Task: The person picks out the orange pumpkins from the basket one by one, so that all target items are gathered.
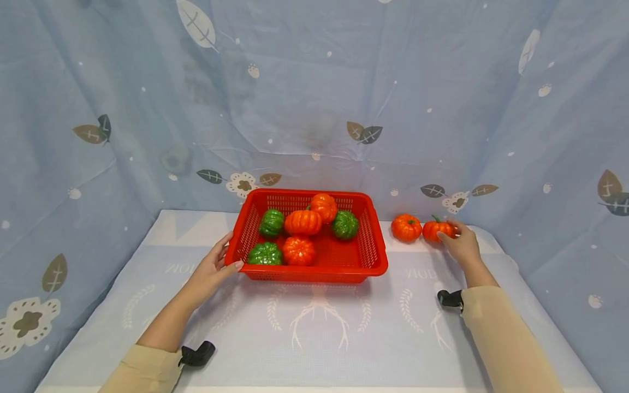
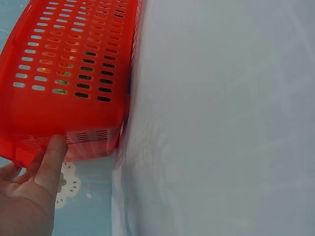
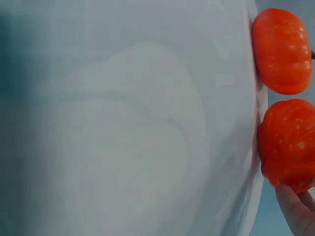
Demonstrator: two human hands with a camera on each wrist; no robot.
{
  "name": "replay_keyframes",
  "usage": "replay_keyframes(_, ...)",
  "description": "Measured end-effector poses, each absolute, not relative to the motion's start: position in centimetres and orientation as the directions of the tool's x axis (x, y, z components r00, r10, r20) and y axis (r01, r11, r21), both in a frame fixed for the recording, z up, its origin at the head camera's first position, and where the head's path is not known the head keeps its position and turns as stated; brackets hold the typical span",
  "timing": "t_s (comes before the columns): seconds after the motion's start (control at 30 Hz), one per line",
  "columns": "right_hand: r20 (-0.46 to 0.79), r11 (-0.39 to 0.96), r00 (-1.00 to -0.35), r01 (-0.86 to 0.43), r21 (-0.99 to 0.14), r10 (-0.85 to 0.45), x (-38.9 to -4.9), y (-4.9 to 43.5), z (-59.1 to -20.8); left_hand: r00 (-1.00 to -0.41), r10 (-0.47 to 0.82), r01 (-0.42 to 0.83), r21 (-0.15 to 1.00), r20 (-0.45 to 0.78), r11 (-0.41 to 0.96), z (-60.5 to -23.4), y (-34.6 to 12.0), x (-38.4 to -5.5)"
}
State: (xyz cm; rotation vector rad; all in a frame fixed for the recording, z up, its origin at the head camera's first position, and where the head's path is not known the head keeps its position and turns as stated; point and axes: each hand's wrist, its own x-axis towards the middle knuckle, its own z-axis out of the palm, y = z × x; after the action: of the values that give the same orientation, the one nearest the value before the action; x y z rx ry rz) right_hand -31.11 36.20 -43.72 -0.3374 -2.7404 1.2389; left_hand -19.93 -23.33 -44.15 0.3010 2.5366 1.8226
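The left hand [image 1: 208, 271] rests relaxed fingers against the red basket's [image 1: 375, 256] left wall. Right of the basket, the right hand [image 1: 462, 243] pinches the outer orange pumpkin [image 1: 434, 229].

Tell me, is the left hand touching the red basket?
Touching. The left wrist view shows the left hand with its thumb pressed against the red basket at its corner; the head view agrees.

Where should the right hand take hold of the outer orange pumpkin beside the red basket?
Round the ribbed body of the small orange toy pumpkin, coming from its right, where the right hand already touches it. The other orange pumpkin crowds its left side.
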Motion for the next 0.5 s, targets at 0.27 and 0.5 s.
replay_keyframes(0.27,-0.043,0.632,-0.962,0.21,-0.746,0.27,-31.19,36.52,-43.74,-0.981,0.161,0.154,0.939,0.108,0.308,-44.01,-23.38,-19.87)
replay_keyframes(0.5,-0.084,0.627,-0.95,0.264,-0.733,0.302,-31.42,36.57,-43.75,-0.982,0.159,0.15,0.938,0.104,0.312,-44.04,-23.35,-19.91)
